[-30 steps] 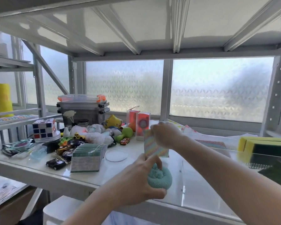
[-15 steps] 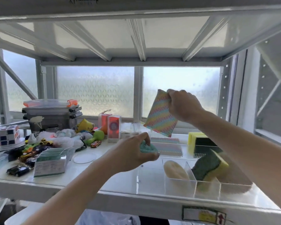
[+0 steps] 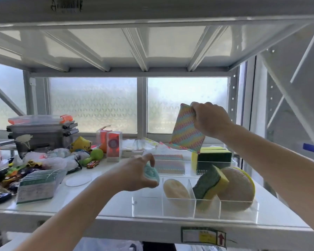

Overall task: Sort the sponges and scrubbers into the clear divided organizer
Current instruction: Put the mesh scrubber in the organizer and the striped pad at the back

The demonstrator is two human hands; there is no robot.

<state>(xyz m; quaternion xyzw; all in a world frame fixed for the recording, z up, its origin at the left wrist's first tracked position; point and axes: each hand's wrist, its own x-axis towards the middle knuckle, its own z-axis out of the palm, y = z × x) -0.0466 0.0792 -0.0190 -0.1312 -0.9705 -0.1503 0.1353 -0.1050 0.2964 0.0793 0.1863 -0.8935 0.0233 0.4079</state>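
The clear divided organizer [image 3: 147, 205] sits on the white shelf at front right. My left hand [image 3: 134, 173] grips a teal round scrubber [image 3: 151, 173] just above the organizer's left front compartment. My right hand [image 3: 209, 120] holds a rainbow-striped flat sponge [image 3: 188, 130] up by its top edge, above the organizer's back row. Inside lie a beige oval sponge [image 3: 176, 192], a green-and-yellow sponge [image 3: 209, 183] leaning, and a round tan scrubber [image 3: 237, 189]. Another rainbow sponge [image 3: 169, 163] and stacked green-yellow sponges [image 3: 213, 156] fill the back compartments.
To the left the shelf carries toy cars [image 3: 92, 163], a pack of cards [image 3: 39, 185], plastic bags, orange boxes [image 3: 113, 145] and a grey storage case [image 3: 42, 131]. A shelf deck hangs close overhead. The frosted window lies behind.
My view has swung right, onto the organizer. The right hand lifted the rainbow sponge from the shelf and carried it right. The left hand brought the teal scrubber to the organizer's left end.
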